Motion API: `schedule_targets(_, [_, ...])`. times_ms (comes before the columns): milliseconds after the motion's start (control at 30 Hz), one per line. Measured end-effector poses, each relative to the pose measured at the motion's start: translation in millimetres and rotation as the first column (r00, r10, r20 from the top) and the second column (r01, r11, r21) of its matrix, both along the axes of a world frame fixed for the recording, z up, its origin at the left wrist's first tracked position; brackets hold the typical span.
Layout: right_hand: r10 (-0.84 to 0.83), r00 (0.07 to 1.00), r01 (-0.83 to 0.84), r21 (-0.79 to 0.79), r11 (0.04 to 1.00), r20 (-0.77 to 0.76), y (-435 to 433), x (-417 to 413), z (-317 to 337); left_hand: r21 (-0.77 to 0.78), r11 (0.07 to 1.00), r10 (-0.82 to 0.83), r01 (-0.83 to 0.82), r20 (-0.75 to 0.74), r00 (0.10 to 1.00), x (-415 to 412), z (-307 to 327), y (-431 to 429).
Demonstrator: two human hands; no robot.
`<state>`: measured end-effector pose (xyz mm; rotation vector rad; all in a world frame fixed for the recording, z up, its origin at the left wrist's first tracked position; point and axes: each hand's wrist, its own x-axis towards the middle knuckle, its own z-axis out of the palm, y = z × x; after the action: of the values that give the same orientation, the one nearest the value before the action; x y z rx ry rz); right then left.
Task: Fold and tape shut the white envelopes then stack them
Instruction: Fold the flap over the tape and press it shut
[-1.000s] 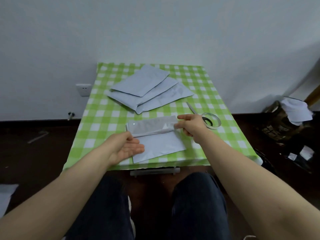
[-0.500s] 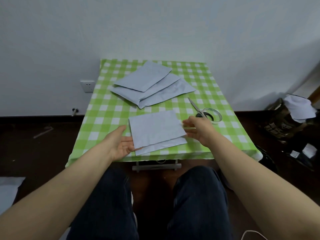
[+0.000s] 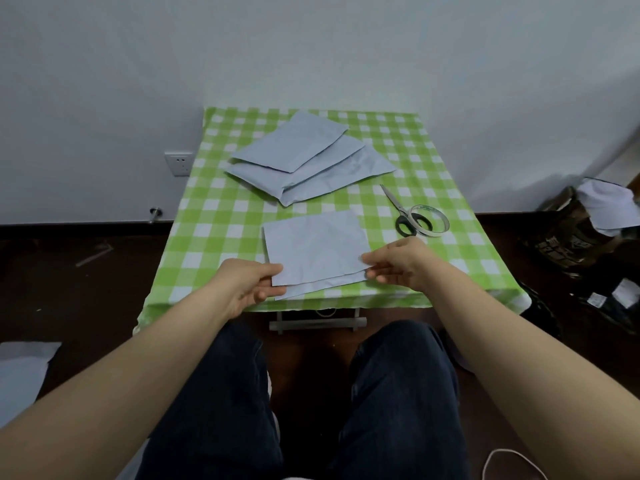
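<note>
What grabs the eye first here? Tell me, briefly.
The green checked table stands out. At its near edge the left hand and right hand pinch a folded envelope by its near corners. Behind it lies a pile of envelopes; scissors and tape sit to the right.

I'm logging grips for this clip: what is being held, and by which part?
The folded envelope, by its near corners: the left hand pinches the near left corner, the right hand the near right one.
</note>
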<state>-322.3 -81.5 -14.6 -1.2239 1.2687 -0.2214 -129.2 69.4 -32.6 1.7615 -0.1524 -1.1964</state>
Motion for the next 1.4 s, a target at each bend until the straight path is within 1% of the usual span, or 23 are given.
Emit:
schedule_targets(100, [-0.015,0.999,0.014,0.016,1.000,0.033,2,0,-3,-0.019,1.000,0.000,0.001,0.035,0.999,0,1,1])
schedule_targets(200, [-0.009,0.999,0.009,-0.004,1.000,0.040,3,-2,-5,-0.021,0.999,-0.034,0.036,0.072,0.997,1,0,4])
schedule_targets(333, [-0.002,1.000,0.003,-0.035,0.999,0.029,4,-3,-9,0.030,0.996,-0.085,0.081,0.157,0.984,3,-3,6])
schedule_targets(500, [0.001,1.000,0.001,-0.100,0.995,0.019,6,-6,-14,0.087,0.984,-0.172,0.152,0.316,0.933,2,-1,7])
schedule_targets(667, [-0.008,1.000,0.009,-0.146,0.989,0.004,7,-7,-16,0.115,0.979,-0.200,0.167,0.397,0.896,2,-1,7])
schedule_targets(900, [0.011,0.999,-0.018,-0.238,0.971,-0.031,9,-7,-20,0.136,0.973,-0.228,0.185,0.485,0.844,1,-6,6])
schedule_targets(1000, [0.016,0.999,-0.026,-0.254,0.967,-0.042,10,-7,-20,0.153,0.968,-0.248,0.197,0.516,0.820,2,-6,6])
schedule_targets(1400, [0.052,0.995,-0.072,-0.271,0.960,-0.082,7,-5,-24,0.188,0.961,-0.273,0.202,0.551,0.789,-1,-6,8])
